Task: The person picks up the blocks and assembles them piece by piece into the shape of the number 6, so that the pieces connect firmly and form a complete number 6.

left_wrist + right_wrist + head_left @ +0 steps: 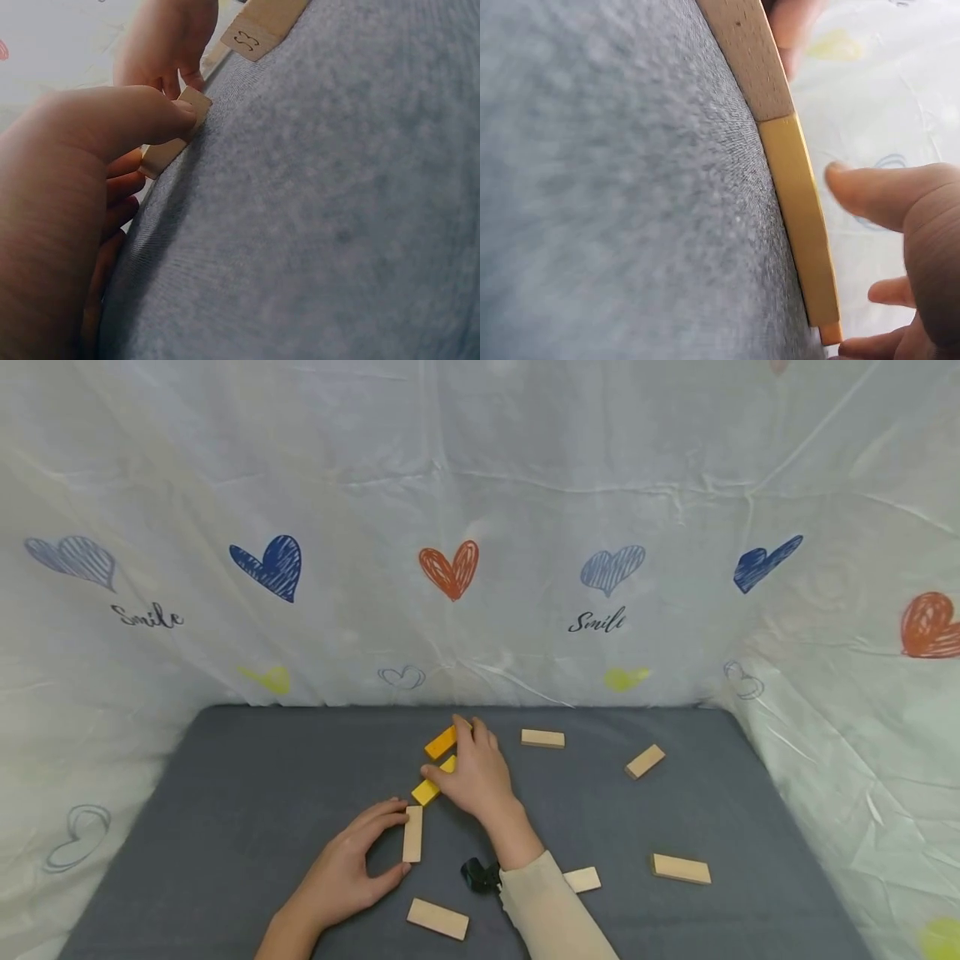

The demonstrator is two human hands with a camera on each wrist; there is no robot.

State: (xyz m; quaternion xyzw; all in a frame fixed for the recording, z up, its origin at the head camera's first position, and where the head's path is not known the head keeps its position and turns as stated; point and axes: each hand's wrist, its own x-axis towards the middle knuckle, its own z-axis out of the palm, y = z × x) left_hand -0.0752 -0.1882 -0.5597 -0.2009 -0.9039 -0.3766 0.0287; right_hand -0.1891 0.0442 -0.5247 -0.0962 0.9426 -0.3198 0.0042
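Observation:
My left hand pinches a plain wooden block, thumb at its near end and fingers at its far end. The block lies flat on the dark table. Just beyond it lies a yellow block, slanting away to the right. An orange-yellow block sits further back, partly covered by the fingers of my right hand. In the right wrist view that thumb hovers apart from the yellow block, which meets the wooden block end to end. A fingertip is by the orange block's end; whether it touches cannot be told.
Loose wooden blocks lie at the near middle, back, back right and right. Another block is partly under the right sleeve. A black wrist device shows there. A white printed curtain surrounds the table.

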